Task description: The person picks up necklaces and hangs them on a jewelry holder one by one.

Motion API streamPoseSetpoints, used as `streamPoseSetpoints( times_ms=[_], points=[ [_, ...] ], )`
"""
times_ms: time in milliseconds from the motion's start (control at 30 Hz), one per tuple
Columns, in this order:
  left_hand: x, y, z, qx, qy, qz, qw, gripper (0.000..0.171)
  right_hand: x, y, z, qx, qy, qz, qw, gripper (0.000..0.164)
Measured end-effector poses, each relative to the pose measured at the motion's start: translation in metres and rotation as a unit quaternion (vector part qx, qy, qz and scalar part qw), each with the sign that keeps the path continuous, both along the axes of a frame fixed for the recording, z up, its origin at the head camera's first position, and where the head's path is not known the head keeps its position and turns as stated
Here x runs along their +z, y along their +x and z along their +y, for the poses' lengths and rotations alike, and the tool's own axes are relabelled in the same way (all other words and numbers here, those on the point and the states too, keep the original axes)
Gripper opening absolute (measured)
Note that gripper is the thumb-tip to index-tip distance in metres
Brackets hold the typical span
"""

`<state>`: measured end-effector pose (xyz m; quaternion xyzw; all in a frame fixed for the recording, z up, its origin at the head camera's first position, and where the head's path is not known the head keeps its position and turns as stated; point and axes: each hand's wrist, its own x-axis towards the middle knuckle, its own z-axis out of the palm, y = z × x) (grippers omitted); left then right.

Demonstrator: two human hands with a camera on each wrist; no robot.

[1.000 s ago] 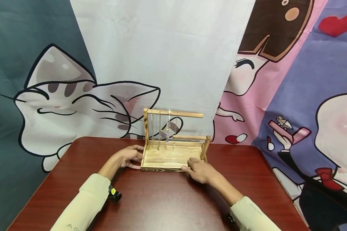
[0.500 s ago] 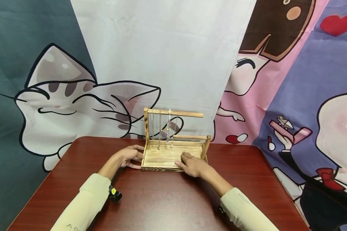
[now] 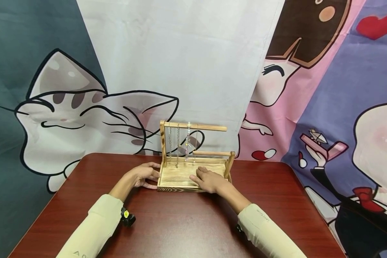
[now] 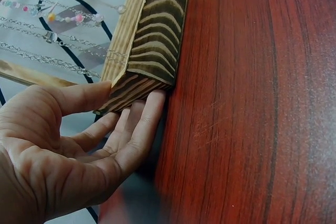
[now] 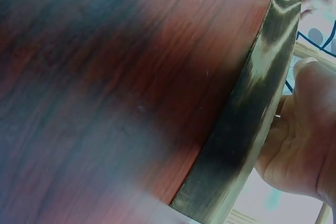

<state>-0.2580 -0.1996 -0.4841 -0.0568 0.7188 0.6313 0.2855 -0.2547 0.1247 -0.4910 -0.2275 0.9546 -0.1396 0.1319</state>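
Observation:
A light wooden jewelry stand [image 3: 180,189] has a shallow tray base, an upper bar [image 3: 213,128] and a lower bar [image 3: 209,153]. Several necklaces [image 3: 178,143] hang from the upper bar, some silver chains and one of pastel beads [image 4: 79,18]. My left hand [image 3: 145,175] grips the tray's left end, thumb at its top edge and fingers against its outer side. My right hand [image 3: 211,181] reaches over the front wall, fingers extended over the tray floor. In the right wrist view the front wall [image 5: 247,103] partly hides those fingers, and a tiny pale glint shows beside them.
The stand rests on a reddish-brown table [image 3: 187,222], near its far edge. Close behind rises a cartoon-printed cloth backdrop [image 3: 193,64].
My right hand has slid left and slightly away from me, from the tray's front right edge to over its floor. My left hand and the stand have stayed put.

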Motion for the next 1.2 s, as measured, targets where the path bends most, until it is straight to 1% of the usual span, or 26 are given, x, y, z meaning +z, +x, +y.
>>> streamPoseSetpoints(
  times_ms=[100, 167, 267, 333, 433, 500, 567, 600, 667, 733, 767, 800, 833, 867, 900, 1000, 1067, 1100, 1200],
  points=[
    [-0.001, -0.001, 0.0, -0.001, -0.001, 0.001, 1.0, 0.064, 0.001, -0.002, 0.001, 0.009, -0.022, 0.009, 1.0, 0.074],
    [0.0, -0.001, 0.0, -0.002, -0.001, 0.002, 1.0, 0.065, 0.002, -0.004, 0.002, 0.015, -0.045, 0.025, 0.999, 0.066],
    [0.001, -0.002, 0.0, -0.001, 0.001, 0.001, 1.0, 0.065, 0.004, -0.007, 0.005, 0.018, -0.084, 0.059, 0.995, 0.049],
    [0.002, -0.002, -0.001, -0.001, 0.0, 0.002, 1.0, 0.066, 0.005, -0.01, 0.007, 0.013, -0.104, 0.082, 0.991, 0.039],
    [0.002, -0.002, -0.002, 0.001, -0.001, 0.0, 1.0, 0.065, 0.005, -0.014, 0.011, -0.008, -0.122, 0.1, 0.987, 0.03],
    [0.002, -0.002, -0.002, -0.001, -0.001, 0.001, 1.0, 0.066, 0.005, -0.017, 0.017, -0.02, -0.132, 0.107, 0.985, 0.026],
    [0.002, -0.001, -0.002, 0.002, 0.001, -0.001, 1.0, 0.065, 0.002, -0.02, 0.024, -0.024, -0.137, 0.116, 0.983, 0.028],
    [0.002, -0.001, -0.002, -0.001, 0.001, -0.001, 1.0, 0.066, -0.005, -0.026, 0.029, -0.022, -0.136, 0.125, 0.982, 0.028],
    [0.002, -0.001, -0.002, -0.001, 0.002, -0.002, 1.0, 0.066, -0.025, -0.041, 0.04, -0.008, -0.135, 0.145, 0.98, 0.027],
    [0.002, -0.001, -0.002, -0.001, 0.003, -0.003, 1.0, 0.066, -0.034, -0.047, 0.046, 0.006, -0.129, 0.154, 0.98, 0.024],
    [0.002, 0.0, -0.002, 0.0, 0.003, -0.004, 1.0, 0.066, -0.036, -0.048, 0.048, 0.013, -0.126, 0.159, 0.979, 0.022],
    [0.001, 0.0, -0.002, -0.003, 0.003, -0.002, 1.0, 0.066, -0.038, -0.049, 0.05, 0.016, -0.128, 0.154, 0.98, 0.02],
    [0.001, 0.0, -0.002, -0.002, 0.003, -0.002, 1.0, 0.066, -0.032, -0.045, 0.051, 0.021, -0.128, 0.148, 0.98, 0.018],
    [0.001, 0.0, -0.002, 0.0, 0.003, -0.003, 1.0, 0.065, -0.029, -0.042, 0.052, 0.03, -0.128, 0.154, 0.979, 0.017],
    [0.001, -0.001, -0.001, 0.002, 0.003, -0.004, 1.0, 0.065, -0.019, -0.036, 0.051, 0.033, -0.128, 0.15, 0.98, 0.015],
    [0.0, -0.001, -0.001, 0.001, 0.002, -0.002, 1.0, 0.065, -0.004, -0.025, 0.051, 0.037, -0.113, 0.154, 0.981, 0.009],
    [0.0, -0.002, -0.001, 0.001, 0.002, -0.003, 1.0, 0.066, 0.002, -0.022, 0.052, 0.041, -0.093, 0.163, 0.981, 0.013],
    [0.0, -0.002, -0.001, 0.002, 0.001, -0.004, 1.0, 0.066, 0.01, -0.018, 0.05, 0.036, -0.082, 0.153, 0.984, 0.015],
    [0.0, -0.003, -0.001, -0.001, -0.001, -0.003, 1.0, 0.067, 0.012, -0.018, 0.053, 0.048, -0.058, 0.149, 0.986, 0.021]
  ],
)
